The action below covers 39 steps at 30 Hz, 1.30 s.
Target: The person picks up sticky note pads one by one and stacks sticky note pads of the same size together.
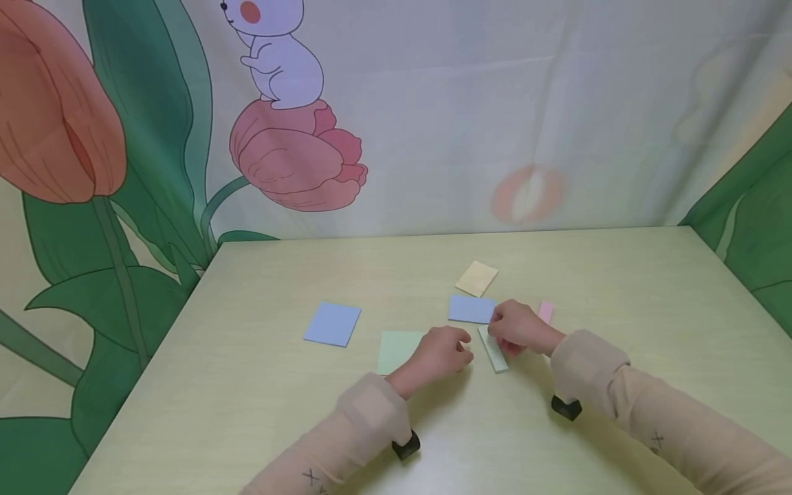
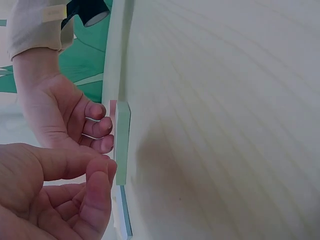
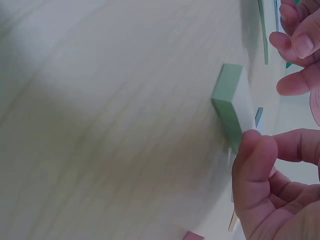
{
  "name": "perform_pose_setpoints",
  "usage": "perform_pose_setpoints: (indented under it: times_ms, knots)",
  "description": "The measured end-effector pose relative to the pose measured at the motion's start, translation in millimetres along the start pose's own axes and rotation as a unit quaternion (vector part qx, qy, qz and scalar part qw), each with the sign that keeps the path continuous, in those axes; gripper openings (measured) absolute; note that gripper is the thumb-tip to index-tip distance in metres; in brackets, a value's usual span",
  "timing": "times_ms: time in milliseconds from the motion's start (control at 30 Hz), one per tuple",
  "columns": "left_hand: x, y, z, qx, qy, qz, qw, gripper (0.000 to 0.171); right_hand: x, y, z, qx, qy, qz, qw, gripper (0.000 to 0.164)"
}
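Observation:
A narrow pale green strip [image 1: 493, 349] lies slantwise on the table between the hands. At its far end the right hand [image 1: 518, 326] pinches it between thumb and index finger; the right wrist view shows those fingertips meeting over the strip [image 3: 234, 102]. To the left of the strip hovers the left hand [image 1: 438, 354], its fingers loosely curled with nothing between them. Under the left wrist, a light green square [image 1: 396, 348] is partly covered. Just beyond the strip is a blue rectangle [image 1: 470, 309], its right end beside the right hand's fingers.
A blue square [image 1: 333, 324] lies farther left on the table [image 1: 260, 412]. Behind the blue rectangle sits a cream-coloured piece [image 1: 477, 278]. A pink piece [image 1: 546, 311] shows past the right hand, partly hidden. A printed curtain [image 1: 433, 137] hangs behind the table.

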State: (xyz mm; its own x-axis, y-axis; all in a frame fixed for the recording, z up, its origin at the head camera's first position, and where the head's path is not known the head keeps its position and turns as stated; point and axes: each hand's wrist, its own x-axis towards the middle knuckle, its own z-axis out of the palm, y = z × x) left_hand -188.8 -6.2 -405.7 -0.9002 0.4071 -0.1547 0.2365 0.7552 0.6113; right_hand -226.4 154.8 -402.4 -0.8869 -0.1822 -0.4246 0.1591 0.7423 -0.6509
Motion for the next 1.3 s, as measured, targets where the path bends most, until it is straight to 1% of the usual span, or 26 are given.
perform_pose_setpoints:
  times_ms: [100,200,400,533,733,933,1033,1133,1300]
  knots:
    - [0.7,1.6,2.3,0.004,-0.001,-0.002,1.0000,0.028,0,1,0,-0.009,0.000,0.004,1.000,0.011]
    - [1.2,3.1,4.2,0.011,-0.001,0.000,0.9999,0.028,0,3,1,-0.013,0.002,0.000,1.000,0.011]
    - [4.8,4.5,9.7,0.024,-0.003,0.002,0.9997,0.027,1,8,4,-0.009,0.002,-0.005,1.000,0.011]
    - [8.4,4.7,13.2,0.032,-0.002,0.006,0.9995,0.027,2,9,5,-0.006,0.002,0.003,1.000,0.012]
    - [13.1,5.5,17.6,0.030,0.002,0.012,0.9995,0.020,4,11,6,0.001,0.005,0.003,1.000,0.012]
    - [12.5,7.8,17.4,0.025,0.002,0.009,0.9996,0.009,4,12,8,0.014,0.009,-0.004,1.000,0.014]
    - [11.7,8.1,16.5,0.023,0.005,0.012,0.9997,0.014,3,12,9,0.024,0.010,-0.004,1.000,0.015]
    - [10.7,8.2,15.7,0.011,0.004,0.000,0.9999,0.018,2,13,10,0.036,0.006,-0.001,0.999,0.014]
    - [10.0,8.3,15.1,-0.021,-0.003,-0.029,0.9993,0.015,1,12,12,0.061,0.003,-0.001,0.998,0.014]
